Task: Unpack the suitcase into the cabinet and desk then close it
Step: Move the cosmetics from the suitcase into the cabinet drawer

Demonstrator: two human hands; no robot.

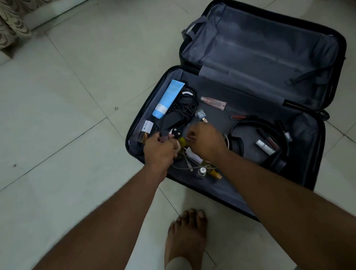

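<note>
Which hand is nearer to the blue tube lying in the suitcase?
The left hand. It sits just below the blue tube, near the tube's lower white end. The right hand is below and further right of it, over the loose small items.

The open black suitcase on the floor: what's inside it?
Open black suitcase: light blue tube, tangled black cable, small cosmetics. Left hand and right hand hide more items.
</note>
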